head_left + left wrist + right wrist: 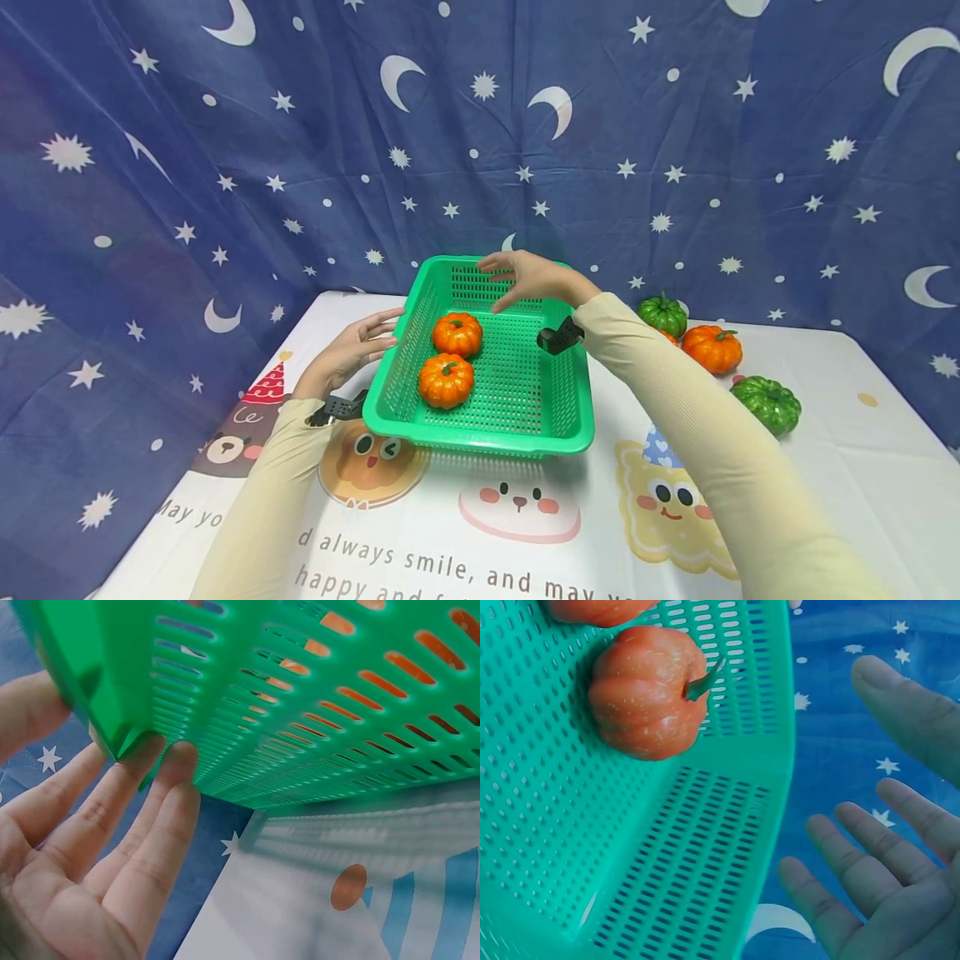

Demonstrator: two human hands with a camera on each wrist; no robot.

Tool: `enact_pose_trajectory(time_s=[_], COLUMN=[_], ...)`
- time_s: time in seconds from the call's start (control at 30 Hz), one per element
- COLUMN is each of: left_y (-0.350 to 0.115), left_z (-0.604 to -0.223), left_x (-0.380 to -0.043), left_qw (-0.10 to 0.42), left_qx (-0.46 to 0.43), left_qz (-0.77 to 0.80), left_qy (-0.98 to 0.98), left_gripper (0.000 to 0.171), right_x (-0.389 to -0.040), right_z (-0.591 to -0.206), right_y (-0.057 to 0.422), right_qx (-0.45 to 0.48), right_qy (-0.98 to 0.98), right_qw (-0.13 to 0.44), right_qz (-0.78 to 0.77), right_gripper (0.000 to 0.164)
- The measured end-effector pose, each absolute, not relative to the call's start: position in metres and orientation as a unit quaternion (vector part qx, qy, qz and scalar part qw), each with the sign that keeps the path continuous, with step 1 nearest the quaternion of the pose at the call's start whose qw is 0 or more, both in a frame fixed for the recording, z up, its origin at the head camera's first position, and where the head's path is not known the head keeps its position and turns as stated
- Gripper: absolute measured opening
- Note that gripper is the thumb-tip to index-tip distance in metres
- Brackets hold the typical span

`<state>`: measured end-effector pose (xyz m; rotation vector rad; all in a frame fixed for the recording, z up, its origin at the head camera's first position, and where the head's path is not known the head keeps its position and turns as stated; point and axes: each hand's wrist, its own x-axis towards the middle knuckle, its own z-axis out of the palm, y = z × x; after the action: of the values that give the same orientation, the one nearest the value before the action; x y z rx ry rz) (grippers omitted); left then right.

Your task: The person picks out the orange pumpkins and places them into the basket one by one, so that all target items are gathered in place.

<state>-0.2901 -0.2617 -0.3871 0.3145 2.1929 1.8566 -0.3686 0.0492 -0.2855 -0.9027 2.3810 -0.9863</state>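
A green plastic basket [480,439] with slotted walls stands on the table. Inside it, toward the left, lie two small orange pumpkins, the farther one [457,337] and the nearer one [446,383], both with green stems. My left hand [97,847] is at the basket's left outer wall, its long fingers fairly straight with the tips right at the green plastic. Over the far right part of the basket is my right hand [531,277], fingers spread and nothing between them. The right wrist view shows its fingers [855,862] apart from the basket's rim.
To the right, partly behind the right sleeve, lie a green pumpkin [663,315], an orange pumpkin [712,349] and another green pumpkin [767,406]. A bit of another orange one shows among them. A blue star-and-moon curtain [480,125] hangs behind the white printed tablecloth [420,533].
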Motion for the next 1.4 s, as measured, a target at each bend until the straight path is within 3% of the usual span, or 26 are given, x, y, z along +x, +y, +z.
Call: enact_pose_trajectory(time_s=[0.93, 1.4], left_y=[-0.262, -0.261], left_z=[-0.386, -0.387], left_x=[-0.289, -0.288], left_qw=[0.124, 0.126], left_qx=[0.111, 0.112], left_qz=[0.634, 0.636], left_qy=[0.755, 0.753], left_gripper=[0.063, 0.063], right_x=[-0.326, -0.312], right_z=[-0.248, -0.259], right_y=[0.129, 0.188], right_qx=[-0.390, -0.331], right_qy=[0.856, 0.885], right_qw=[0.140, 0.123], right_qz=[-0.309, -0.304], right_gripper=[0.076, 0.074])
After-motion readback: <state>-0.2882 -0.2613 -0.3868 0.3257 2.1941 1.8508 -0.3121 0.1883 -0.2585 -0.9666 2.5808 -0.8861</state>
